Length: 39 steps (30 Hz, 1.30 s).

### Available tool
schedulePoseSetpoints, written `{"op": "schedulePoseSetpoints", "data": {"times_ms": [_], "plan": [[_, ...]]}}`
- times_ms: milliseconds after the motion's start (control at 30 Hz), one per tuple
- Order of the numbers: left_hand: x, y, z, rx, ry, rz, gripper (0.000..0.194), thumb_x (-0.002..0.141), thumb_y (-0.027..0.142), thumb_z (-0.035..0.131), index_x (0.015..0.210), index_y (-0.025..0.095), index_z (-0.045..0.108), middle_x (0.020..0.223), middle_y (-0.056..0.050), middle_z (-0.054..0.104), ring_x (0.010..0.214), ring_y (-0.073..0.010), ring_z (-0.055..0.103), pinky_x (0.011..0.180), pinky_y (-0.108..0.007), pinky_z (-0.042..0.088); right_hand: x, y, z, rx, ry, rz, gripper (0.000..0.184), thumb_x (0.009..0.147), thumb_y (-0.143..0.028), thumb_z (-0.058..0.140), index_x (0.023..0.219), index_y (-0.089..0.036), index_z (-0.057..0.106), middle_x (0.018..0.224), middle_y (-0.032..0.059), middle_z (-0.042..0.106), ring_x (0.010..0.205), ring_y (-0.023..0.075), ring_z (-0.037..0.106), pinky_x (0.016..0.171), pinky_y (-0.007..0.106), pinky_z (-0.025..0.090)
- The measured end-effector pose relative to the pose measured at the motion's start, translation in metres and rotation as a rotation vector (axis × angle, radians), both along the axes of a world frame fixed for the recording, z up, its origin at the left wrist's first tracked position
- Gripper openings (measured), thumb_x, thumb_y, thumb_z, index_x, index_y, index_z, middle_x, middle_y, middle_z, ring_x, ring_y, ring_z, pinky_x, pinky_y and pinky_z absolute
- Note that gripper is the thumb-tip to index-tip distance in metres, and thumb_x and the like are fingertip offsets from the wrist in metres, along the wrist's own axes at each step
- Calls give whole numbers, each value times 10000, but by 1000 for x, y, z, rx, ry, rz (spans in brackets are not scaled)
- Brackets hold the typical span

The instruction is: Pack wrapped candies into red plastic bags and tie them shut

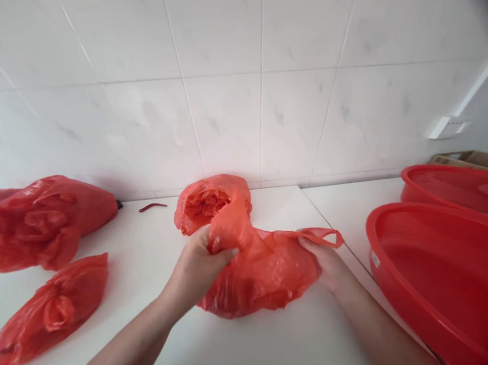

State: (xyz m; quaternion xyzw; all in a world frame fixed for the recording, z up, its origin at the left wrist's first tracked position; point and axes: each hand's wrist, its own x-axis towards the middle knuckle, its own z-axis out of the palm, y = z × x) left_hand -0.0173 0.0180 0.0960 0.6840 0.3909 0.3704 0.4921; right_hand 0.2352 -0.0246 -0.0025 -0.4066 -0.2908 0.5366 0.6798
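In the middle of the white table lies a red plastic bag point(266, 275), bulging at its lower part; what it contains is hidden. My left hand point(199, 262) pinches the bag's upper left part between thumb and fingers. At the other side, my right hand point(325, 260) grips the bag's upper right edge near a handle loop that sticks out to the right; the bag covers part of its fingers. Just behind it sits another crumpled red bag point(210, 201), its bunched opening turned toward me.
Two red plastic baskets point(423, 281) stand at the right, before a cardboard box point(470, 160). At the left lie a large filled red bag point(52, 222) and a smaller knotted one point(53, 315). A thin dark red bent piece point(152, 207) lies near the tiled wall point(224, 128).
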Motion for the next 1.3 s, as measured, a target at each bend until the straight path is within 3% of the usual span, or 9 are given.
{"op": "schedulePoseSetpoints", "data": {"times_ms": [167, 333, 433, 533, 700, 933, 1100, 1200, 1300], "plan": [[0, 1, 10, 2, -142, -84, 121, 722, 267, 715, 815, 214, 658, 803, -14, 697, 777, -220, 663, 671, -319, 533, 2, -4, 7, 17, 91, 30, 125, 735, -303, 716, 799, -223, 646, 849, 14, 689, 812, 186, 640, 728, 316, 507], [1, 7, 2, -260, -259, -287, 323, 730, 297, 718, 1029, 219, 623, 939, -61, 689, 879, -254, 658, 734, -347, 526, 4, -9, 17, 53, 87, -15, 168, 697, -245, 713, 833, -270, 617, 1126, -6, 655, 1067, 218, 592, 911, 411, 457], [3, 6, -11, -448, -325, -420, 324, 727, 345, 723, 995, 185, 637, 891, -78, 691, 847, -245, 661, 738, -331, 516, 1, -10, 23, 101, 169, -13, 169, 681, -236, 701, 801, -290, 595, 813, -48, 660, 905, 179, 623, 885, 406, 462], [9, 4, -21, -579, -380, -297, 245, 745, 349, 710, 884, 157, 647, 811, -68, 691, 743, -203, 663, 706, -305, 514, -3, -12, 31, 133, 287, 36, 96, 691, -251, 663, 721, -269, 574, 538, -77, 419, 593, 105, 514, 748, 310, 481], [22, 7, -31, -615, -545, -52, 215, 789, 358, 660, 920, 188, 643, 870, -48, 698, 741, -190, 661, 689, -298, 508, -11, -17, 39, 115, 204, 112, 185, 709, -411, 654, 708, -243, 578, 531, -67, 259, 481, 91, 305, 490, 225, 333], [36, 7, -62, -772, -704, -109, 293, 819, 377, 596, 622, 174, 518, 566, 6, 546, 552, -128, 550, 632, -279, 476, -37, -6, 16, -73, 158, 151, 316, 758, -487, 645, 646, -213, 536, 452, -80, 276, 422, 79, 267, 438, 214, 250], [43, -10, -70, -626, -726, -319, 370, 691, 519, 698, 698, 195, 517, 621, 4, 539, 576, -139, 535, 589, -272, 455, -57, -1, 5, -238, -10, 60, 310, 775, -461, 612, 639, -208, 497, 440, -82, 310, 400, 77, 265, 418, 223, 243], [44, -15, -68, -480, -559, -240, 493, 593, 288, 816, 1013, 239, 562, 897, -35, 644, 797, -200, 609, 716, -297, 476, -68, -3, 8, -220, -208, 69, 205, 742, -336, 635, 648, -195, 519, 547, -36, 485, 488, 103, 404, 471, 234, 331], [44, -14, -69, -436, -407, -133, 237, 672, 192, 723, 870, 208, 594, 816, -15, 640, 759, -180, 602, 681, -266, 464, -75, -9, 12, -156, -334, 176, 157, 774, -320, 601, 688, -196, 555, 661, -12, 562, 586, 131, 476, 529, 244, 371]]}}
